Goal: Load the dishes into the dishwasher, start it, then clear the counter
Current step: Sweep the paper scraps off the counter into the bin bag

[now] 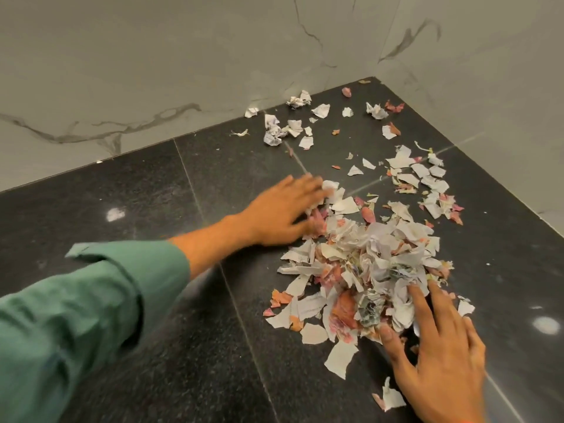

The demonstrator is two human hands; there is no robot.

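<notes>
Item: heap of torn paper scraps (369, 270), white and pink, lying on the black stone counter (152, 209) at about 4 o'clock of the view; judged to be the counter-clearing stage, with gathering under way but unfinished. The left hand (283, 212), fingers spread and flat, is pressing against the heap's 10 o'clock edge, while the right hand (439, 355), fingers likewise spread, is touching its 5 o'clock edge, neither pinching anything. Loose scraps (427, 181) and crumpled bits (274, 132) are lying well apart toward 1 o'clock, near the marbled wall (213, 56); no dishwasher or dishes are showing.
</notes>
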